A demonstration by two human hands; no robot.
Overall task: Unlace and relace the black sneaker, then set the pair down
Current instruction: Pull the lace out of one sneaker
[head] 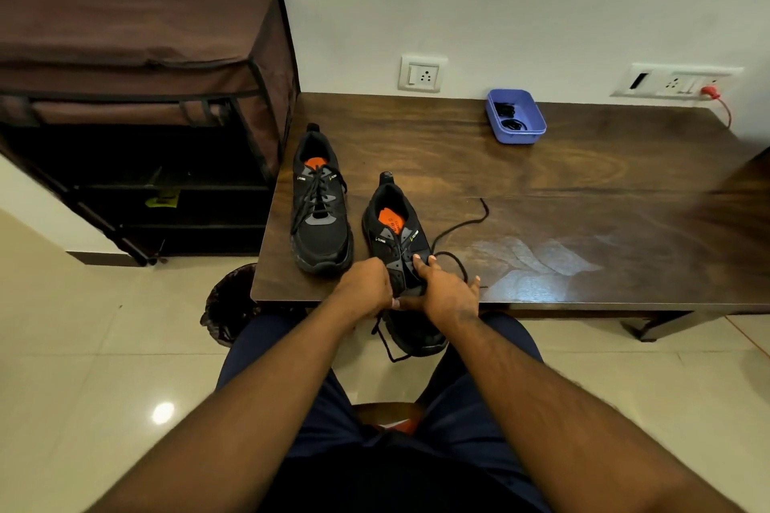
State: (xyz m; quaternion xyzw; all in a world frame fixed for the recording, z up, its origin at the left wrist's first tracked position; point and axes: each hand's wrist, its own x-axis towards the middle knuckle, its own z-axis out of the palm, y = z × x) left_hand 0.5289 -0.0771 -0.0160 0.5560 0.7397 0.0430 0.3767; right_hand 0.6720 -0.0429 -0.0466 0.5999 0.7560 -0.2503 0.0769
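Two black sneakers with orange insoles are on the dark wooden table (562, 179). The left sneaker (318, 212) stands fully laced near the table's left edge. The right sneaker (396, 237) juts over the front edge toward me, its toe off the table. My left hand (366, 283) pinches the lace at the sneaker's left side near the toe. My right hand (448, 292) holds the sneaker's right side, thumb on the upper. A loose black lace (458, 227) runs from the eyelets out across the table to the right, and another end hangs below the toe.
A blue plastic tray (531, 129) with small black items sits at the table's back by the wall sockets. A brown fabric shoe rack (137, 117) stands left of the table. A dark waste bin (229, 304) is under the table's left corner. Tiled floor surrounds.
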